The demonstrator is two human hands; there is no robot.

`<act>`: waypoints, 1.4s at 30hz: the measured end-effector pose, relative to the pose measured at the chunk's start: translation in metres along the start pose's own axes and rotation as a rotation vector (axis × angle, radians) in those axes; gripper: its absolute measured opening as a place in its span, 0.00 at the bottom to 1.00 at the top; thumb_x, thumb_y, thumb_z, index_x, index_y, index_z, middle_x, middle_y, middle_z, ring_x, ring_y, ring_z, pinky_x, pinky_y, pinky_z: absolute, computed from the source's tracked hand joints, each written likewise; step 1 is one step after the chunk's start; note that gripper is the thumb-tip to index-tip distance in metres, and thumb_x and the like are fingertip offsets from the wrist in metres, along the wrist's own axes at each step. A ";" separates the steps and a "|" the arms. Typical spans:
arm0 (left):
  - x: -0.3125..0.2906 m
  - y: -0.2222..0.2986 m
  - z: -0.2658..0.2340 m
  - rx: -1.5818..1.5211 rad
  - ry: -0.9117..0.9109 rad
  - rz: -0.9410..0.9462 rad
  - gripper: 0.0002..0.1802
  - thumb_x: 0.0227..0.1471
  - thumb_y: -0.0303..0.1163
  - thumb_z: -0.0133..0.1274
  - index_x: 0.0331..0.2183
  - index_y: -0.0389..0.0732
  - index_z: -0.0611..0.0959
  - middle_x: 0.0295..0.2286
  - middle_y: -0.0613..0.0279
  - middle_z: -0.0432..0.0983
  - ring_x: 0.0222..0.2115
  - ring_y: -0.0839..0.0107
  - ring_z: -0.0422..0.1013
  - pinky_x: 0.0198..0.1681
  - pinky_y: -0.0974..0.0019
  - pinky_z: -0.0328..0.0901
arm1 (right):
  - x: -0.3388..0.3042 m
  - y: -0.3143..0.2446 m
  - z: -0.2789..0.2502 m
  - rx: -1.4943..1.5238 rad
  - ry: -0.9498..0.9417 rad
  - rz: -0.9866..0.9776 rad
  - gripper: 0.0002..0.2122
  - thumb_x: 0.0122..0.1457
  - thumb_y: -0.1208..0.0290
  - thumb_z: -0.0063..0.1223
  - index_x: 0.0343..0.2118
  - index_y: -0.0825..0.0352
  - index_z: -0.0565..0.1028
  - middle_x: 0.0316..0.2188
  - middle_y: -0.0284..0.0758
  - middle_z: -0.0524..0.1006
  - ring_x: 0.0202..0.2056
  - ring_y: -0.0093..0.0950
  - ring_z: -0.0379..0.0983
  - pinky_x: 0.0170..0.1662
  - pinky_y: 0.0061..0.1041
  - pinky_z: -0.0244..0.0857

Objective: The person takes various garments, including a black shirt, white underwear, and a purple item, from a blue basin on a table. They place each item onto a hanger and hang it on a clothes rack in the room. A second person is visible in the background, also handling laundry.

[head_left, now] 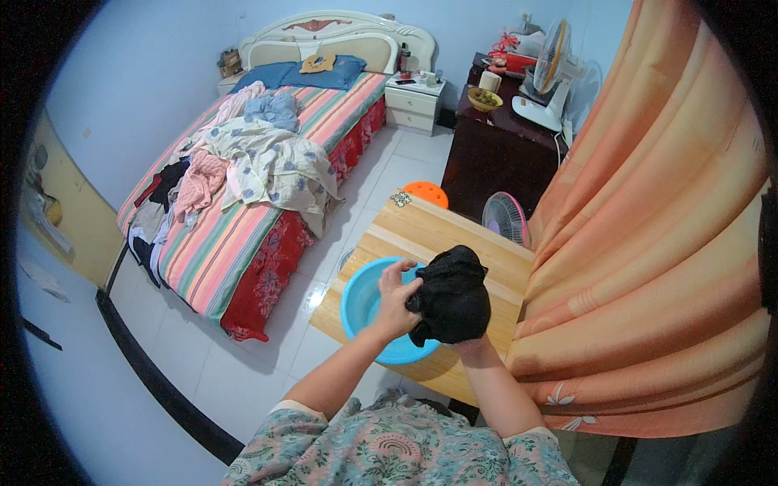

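Note:
A bunched black cloth item (pixel 454 296) is held up above the table, partly over a light blue basin (pixel 350 304). Its exact kind cannot be made out. My left hand (pixel 395 304) grips the cloth's left edge, thumb against the fabric and some fingers raised. From below, my right hand (pixel 472 344) reaches up into or behind the cloth. Only its wrist and heel show; the fingers are hidden under the fabric. The basin stands on a light wooden table (pixel 405 235), its right part covered by the cloth and my left hand.
An orange stool (pixel 426 193) and a pink-rimmed fan (pixel 506 219) are beyond the table. An orange curtain (pixel 640 267) hangs at the right. A bed (pixel 235 275) with piled clothes stands to the left. A dark cabinet (pixel 494 162) bears a white fan (pixel 539 112) and a bowl (pixel 485 100).

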State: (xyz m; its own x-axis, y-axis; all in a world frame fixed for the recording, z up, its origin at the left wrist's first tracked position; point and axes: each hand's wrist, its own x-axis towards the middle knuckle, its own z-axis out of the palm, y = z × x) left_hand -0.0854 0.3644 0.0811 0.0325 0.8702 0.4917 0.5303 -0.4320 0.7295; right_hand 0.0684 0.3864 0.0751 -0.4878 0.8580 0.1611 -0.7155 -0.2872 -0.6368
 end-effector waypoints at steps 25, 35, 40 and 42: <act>-0.016 -0.024 0.006 -0.888 0.306 -0.662 0.08 0.44 0.31 0.50 0.28 0.36 0.76 0.23 0.65 0.71 0.23 0.75 0.67 0.28 0.71 0.63 | 0.015 0.052 0.019 -0.286 0.566 0.123 0.09 0.54 0.67 0.48 0.30 0.69 0.72 0.27 0.31 0.71 0.31 0.20 0.65 0.35 0.20 0.59; -0.042 -0.052 0.004 -1.599 0.094 -1.163 0.15 0.48 0.34 0.44 0.38 0.37 0.73 0.34 0.56 0.73 0.31 0.65 0.71 0.38 0.66 0.67 | 0.002 0.053 -0.001 -0.187 0.556 0.282 0.17 0.53 0.58 0.50 0.39 0.66 0.69 0.34 0.30 0.70 0.38 0.23 0.65 0.40 0.23 0.59; -0.055 -0.033 0.029 -1.555 -0.015 -0.798 0.17 0.49 0.36 0.43 0.40 0.37 0.73 0.36 0.55 0.72 0.35 0.60 0.70 0.39 0.59 0.67 | -0.048 -0.013 0.006 -0.251 0.444 0.065 0.20 0.51 0.80 0.50 0.49 0.66 0.63 0.42 0.32 0.69 0.44 0.24 0.64 0.48 0.22 0.58; -0.057 -0.005 0.035 -1.643 -0.121 -0.886 0.16 0.49 0.35 0.43 0.40 0.39 0.73 0.36 0.56 0.72 0.35 0.60 0.70 0.39 0.58 0.67 | -0.086 -0.043 0.005 -0.349 0.496 -0.010 0.20 0.51 0.82 0.48 0.48 0.65 0.64 0.41 0.32 0.69 0.41 0.23 0.66 0.45 0.21 0.61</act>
State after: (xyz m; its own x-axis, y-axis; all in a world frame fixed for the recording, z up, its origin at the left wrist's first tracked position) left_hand -0.0603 0.3254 0.0327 0.3307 0.9188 -0.2156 -0.8142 0.3933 0.4271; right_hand 0.1387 0.3231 0.0922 -0.1304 0.9802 -0.1493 -0.4717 -0.1938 -0.8602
